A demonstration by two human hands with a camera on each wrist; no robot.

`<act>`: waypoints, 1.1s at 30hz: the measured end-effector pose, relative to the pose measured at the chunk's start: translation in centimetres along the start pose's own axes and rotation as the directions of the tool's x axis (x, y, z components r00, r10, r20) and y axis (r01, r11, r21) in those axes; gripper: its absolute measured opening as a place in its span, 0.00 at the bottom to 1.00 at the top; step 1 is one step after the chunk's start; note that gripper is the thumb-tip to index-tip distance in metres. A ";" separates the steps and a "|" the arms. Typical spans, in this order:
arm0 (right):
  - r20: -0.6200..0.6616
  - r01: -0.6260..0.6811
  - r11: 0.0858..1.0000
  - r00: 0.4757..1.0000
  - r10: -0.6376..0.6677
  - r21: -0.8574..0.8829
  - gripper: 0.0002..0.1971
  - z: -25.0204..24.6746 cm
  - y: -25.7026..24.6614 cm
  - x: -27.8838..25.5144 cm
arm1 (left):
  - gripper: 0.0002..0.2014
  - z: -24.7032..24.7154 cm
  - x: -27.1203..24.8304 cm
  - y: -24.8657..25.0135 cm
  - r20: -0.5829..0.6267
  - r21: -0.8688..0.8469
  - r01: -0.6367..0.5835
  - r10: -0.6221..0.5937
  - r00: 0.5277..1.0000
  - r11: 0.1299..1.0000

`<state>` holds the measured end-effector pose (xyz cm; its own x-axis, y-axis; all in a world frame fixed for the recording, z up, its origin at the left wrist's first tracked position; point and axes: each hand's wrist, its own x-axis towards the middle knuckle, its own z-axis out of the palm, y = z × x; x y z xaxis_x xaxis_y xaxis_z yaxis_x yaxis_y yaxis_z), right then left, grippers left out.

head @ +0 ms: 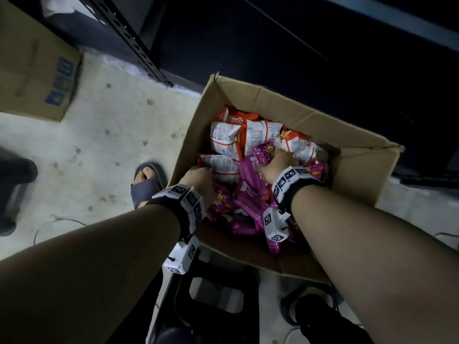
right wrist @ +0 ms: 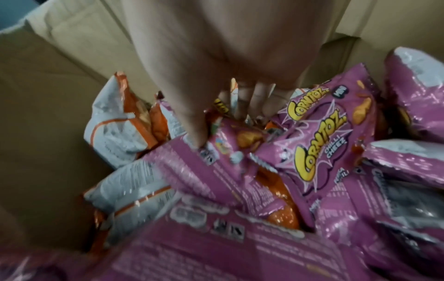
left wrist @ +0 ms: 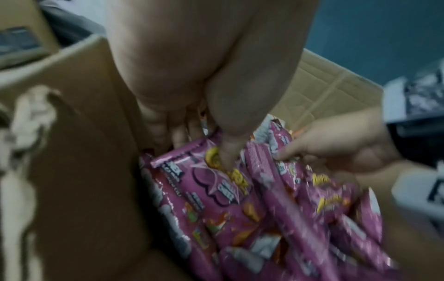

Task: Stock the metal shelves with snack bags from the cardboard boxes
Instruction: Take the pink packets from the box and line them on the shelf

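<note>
My left hand point(head: 198, 175) sits at the near-left wall of the open cardboard box point(head: 310, 120), fingers curled down into the pink snack bags point(left wrist: 216, 190), thumb pressing one (grip itself unclear to me). My right hand point(head: 275, 165), mid-box, fingers bent, pinches pink bags; orange-and-white bags point(head: 231, 137) lie just beyond it. Left of the box: concrete floor point(head: 104, 145), another carton point(head: 34, 70), dark metal shelf post point(head: 129, 40).

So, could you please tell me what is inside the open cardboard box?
The cardboard box holds pink snack bags nearer the person and orange-and-white bags farther back, with both hands reaching in. Whatever lies beneath the top bags is covered.
</note>
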<state>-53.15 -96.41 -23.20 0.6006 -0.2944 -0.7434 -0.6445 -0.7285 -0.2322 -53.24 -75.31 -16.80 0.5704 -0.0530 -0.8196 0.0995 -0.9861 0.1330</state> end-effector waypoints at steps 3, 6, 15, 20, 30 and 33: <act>-0.035 0.023 0.995 0.999 -0.019 0.098 0.43 -1.0 0.0 -0.7 | 0.14 -1.8 -1.1 0.4 0.005 -0.021 -0.034 0.034 0.999 0.999; -0.040 0.022 0.970 0.999 -0.013 0.241 0.39 -3.0 -0.3 -3.8 | 0.15 -4.0 -3.6 0.8 -0.056 -0.126 -0.051 0.044 0.997 0.991; -0.031 0.082 0.951 0.997 -0.076 0.298 0.28 -15.0 -3.0 -16.7 | 0.13 -14.2 -15.6 3.1 -0.104 -0.222 -0.160 0.140 0.985 0.962; -0.064 0.180 0.948 0.984 -0.169 0.262 0.22 -24.1 -6.5 -25.2 | 0.08 -21.3 -24.1 4.0 -0.190 -0.277 -0.258 0.211 0.959 0.926; -0.324 0.487 0.796 0.865 -0.382 0.360 0.22 -35.9 -14.5 -38.5 | 0.02 -36.5 -36.1 4.3 -0.415 -0.221 -0.451 0.335 0.846 0.865; -0.403 0.524 0.767 0.834 -0.376 0.370 0.30 -37.8 -17.6 -41.8 | 0.08 -39.2 -39.7 4.1 -0.584 -0.209 -0.459 0.266 0.767 0.863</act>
<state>-49.07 -94.71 35.71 0.9342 -0.2207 -0.2802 -0.3544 -0.4843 -0.7999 -43.46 -71.07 38.11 0.9400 -0.2115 -0.2677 -0.0055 -0.7940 0.6079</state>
